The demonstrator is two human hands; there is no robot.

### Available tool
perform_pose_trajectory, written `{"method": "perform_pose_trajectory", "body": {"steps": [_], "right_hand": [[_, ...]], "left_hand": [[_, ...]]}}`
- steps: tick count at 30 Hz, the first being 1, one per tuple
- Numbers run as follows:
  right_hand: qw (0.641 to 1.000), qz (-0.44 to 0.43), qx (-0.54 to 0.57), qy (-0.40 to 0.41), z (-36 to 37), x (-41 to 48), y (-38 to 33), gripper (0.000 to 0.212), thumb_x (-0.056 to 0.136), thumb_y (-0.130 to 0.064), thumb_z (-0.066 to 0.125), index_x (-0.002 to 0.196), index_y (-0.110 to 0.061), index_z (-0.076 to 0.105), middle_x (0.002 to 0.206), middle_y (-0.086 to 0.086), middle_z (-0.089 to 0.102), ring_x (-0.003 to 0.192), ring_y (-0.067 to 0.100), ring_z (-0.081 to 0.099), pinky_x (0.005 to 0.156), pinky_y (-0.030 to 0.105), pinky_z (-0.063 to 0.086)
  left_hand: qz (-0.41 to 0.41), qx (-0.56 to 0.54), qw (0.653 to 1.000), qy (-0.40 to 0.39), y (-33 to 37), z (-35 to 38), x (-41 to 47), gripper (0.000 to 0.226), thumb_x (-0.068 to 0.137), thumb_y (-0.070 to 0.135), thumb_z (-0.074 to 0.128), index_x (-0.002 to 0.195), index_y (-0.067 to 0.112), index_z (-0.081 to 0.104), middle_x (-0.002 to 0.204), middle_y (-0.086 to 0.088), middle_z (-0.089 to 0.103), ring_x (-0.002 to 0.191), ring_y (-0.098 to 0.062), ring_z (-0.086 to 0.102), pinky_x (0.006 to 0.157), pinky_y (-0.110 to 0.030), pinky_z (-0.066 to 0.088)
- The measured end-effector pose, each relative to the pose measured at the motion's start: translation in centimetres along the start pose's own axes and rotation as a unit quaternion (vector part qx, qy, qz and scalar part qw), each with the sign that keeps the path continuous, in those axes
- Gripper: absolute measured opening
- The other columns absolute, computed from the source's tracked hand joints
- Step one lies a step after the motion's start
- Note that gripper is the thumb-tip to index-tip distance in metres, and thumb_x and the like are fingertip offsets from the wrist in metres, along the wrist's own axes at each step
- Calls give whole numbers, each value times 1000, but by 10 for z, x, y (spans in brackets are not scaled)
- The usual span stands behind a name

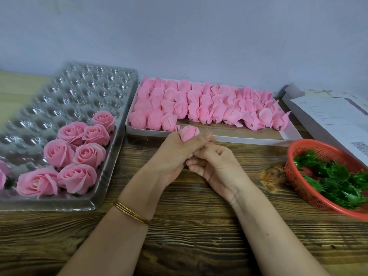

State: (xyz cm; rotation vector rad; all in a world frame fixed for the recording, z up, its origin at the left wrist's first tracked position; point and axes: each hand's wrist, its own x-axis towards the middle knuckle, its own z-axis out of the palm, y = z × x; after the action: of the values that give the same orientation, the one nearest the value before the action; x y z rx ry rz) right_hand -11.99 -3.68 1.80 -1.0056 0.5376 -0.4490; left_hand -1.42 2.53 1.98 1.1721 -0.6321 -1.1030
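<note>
Gripping pink rosebud (189,133) in left hand (177,154), right hand (214,166) pinching its base

The single head-worn camera looks forward and down, close over the wooden tabletop (199,232), facing the wall (179,36) behind.

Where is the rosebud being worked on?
Head view, centre: the left hand grips the rosebud, just before the white box; the right hand pinches its stem.
</note>
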Motion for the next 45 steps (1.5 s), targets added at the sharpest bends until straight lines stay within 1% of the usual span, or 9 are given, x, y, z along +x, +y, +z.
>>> {"method": "perform_pose_trajectory", "body": {"steps": [7, 15, 20, 24, 28, 31, 36, 42, 45], "right_hand": [[1000, -20, 3, -4, -3, 1, 3, 34, 63, -2, 74, 97, 1, 72, 79, 11, 71, 73, 15, 71, 65, 22, 58], [1000, 14, -15, -21, -5, 0, -2, 12, 67, -10, 73, 76, -5, 76, 71, 10, 69, 65, 13, 68, 63, 21, 58], [999, 37, -12, -23, -8, -2, -8, 14, 78, 5, 64, 88, -1, 73, 78, 12, 71, 72, 17, 70, 69, 25, 60], [999, 25, -21, 37, -15, -3, -16, 22, 87, 7, 52, 97, 2, 71, 83, 15, 73, 69, 17, 70, 66, 25, 59], [992, -22, -48, 111, -24, -7, -28, 16, 89, 6, 55, 88, -1, 70, 74, 12, 73, 61, 14, 67, 59, 21, 57], [981, -68, -88, 161, -34, -12, -41, 13, 88, 7, 59, 82, 0, 68, 71, 10, 72, 59, 13, 65, 57, 19, 55], [944, -151, -192, 223, -53, -25, -63, 16, 87, 7, 62, 80, -6, 69, 62, 0, 68, 56, 9, 62, 58, 18, 54], [841, -187, -354, 364, -96, -45, -87, 13, 83, -7, 71, 77, -19, 72, 60, -8, 69, 57, 5, 63, 55, 16, 54], [780, -134, -428, 436, -117, -51, -91, 5, 81, -17, 71, 84, -21, 72, 74, -1, 72, 77, 20, 70, 65, 34, 60]], "left_hand": [[2, 10, 1000, 27, -2, 0, 0, 38, 80, 31, 72, 104, 2, 73, 104, -30, 70, 90, -29, 70, 79, -37, 57], [25, 9, 1000, -8, -3, -3, 2, 50, 73, 34, 74, 105, -5, 71, 92, -8, 75, 94, -17, 72, 85, -29, 58], [68, 46, 996, 44, -4, -2, 2, 54, 71, 38, 76, 99, -8, 70, 95, -21, 71, 86, -17, 69, 80, -31, 58], [73, 67, 989, 107, -5, -2, 4, 37, 85, 29, 74, 97, -7, 69, 101, -27, 68, 90, -22, 66, 93, -45, 54], [61, 84, 986, 131, -4, -2, 6, 16, 88, 30, 72, 79, 16, 73, 75, -3, 72, 74, -8, 65, 73, -25, 55], [50, 92, 986, 127, -4, -3, 7, 18, 89, 32, 71, 79, 17, 71, 67, 7, 68, 64, -1, 61, 61, -16, 50], [39, 93, 987, 123, -4, -1, 7, 20, 89, 30, 71, 74, 17, 68, 65, 5, 65, 59, 0, 57, 64, -20, 50], [32, 90, 989, 112, -4, -3, 7, 19, 89, 31, 70, 76, 17, 69, 66, 6, 66, 61, -1, 59, 67, -22, 50], [32, 83, 990, 114, -4, -3, 8, 19, 88, 31, 71, 77, 16, 69, 68, 4, 67, 64, -4, 60, 69, -26, 50]]}}
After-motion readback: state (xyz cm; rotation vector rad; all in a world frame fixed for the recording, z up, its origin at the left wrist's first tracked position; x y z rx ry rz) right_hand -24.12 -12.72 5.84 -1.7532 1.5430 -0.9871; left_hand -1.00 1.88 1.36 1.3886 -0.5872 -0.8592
